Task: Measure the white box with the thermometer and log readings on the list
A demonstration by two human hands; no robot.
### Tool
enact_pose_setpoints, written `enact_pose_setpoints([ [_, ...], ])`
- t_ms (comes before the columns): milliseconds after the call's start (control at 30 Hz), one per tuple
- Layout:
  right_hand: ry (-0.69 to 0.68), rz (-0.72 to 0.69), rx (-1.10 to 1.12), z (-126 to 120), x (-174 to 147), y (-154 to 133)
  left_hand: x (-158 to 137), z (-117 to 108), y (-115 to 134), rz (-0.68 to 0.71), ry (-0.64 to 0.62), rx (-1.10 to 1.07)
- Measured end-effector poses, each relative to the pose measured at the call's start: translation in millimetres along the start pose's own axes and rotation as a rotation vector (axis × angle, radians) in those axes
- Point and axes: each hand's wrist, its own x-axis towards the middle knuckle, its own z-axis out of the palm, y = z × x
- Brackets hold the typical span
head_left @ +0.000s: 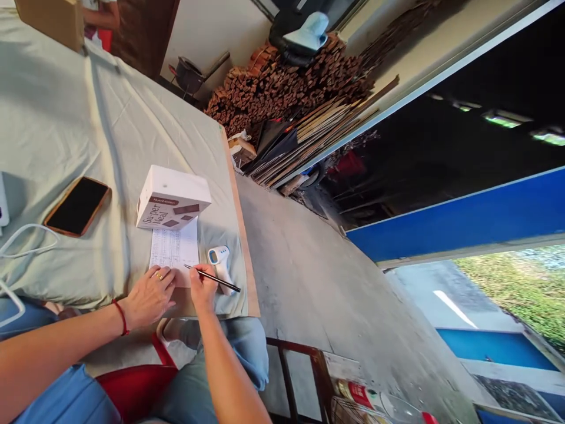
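A black pen (pixel 220 280) is pinched in my right hand (pixel 203 290), its tip close above a sheet of paper (pixel 179 250) with rows of handwriting. My left hand (pixel 152 294) lies flat on the lower left edge of that sheet, fingers stretched out, a ring on one finger and a red cord at the wrist. The far end of the paper runs under a white "Super Meal" box (pixel 176 191). Just right of the pen hand rests a white infrared thermometer (pixel 222 264), partly behind the pen.
A phone (pixel 78 206) and a white cable (pixel 30 235) lie on the cloth-covered table (pixel 163 129). A cardboard box (pixel 53 20) stands at the far corner, with a person (pixel 102 17) beyond it. Firewood (pixel 273 82) is stacked by the wall. Bottles (pixel 362 394) stand at lower right.
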Motion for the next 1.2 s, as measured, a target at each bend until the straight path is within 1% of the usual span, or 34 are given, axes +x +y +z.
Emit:
enact_pose_setpoints([
  [100,-0.045,-0.033,-0.018,-0.4,-0.8,-0.5,1.1,-1.5,1.3,0.006,-0.009,0.0],
  [200,-0.09,-0.053,-0.016,-0.9,-1.7,-1.9,0.8,-0.9,2.0,0.017,0.014,-0.002],
  [400,-0.107,-0.102,-0.031,-0.1,-1.1,-4.3,0.9,-1.1,2.4,0.028,0.006,0.033],
  [633,-0.121,-0.17,-0.054,0.6,0.7,-6.8,1.7,-3.9,2.6,0.029,0.035,0.03],
  [967,-0.123,-0.133,-0.053,1.6,0.3,-7.2,1.2,-1.7,2.5,0.017,0.053,-0.003],
  [1200,-0.094,-0.087,-0.027,1.1,-0.1,-8.8,1.1,-3.4,2.6,0.009,0.018,-0.003],
])
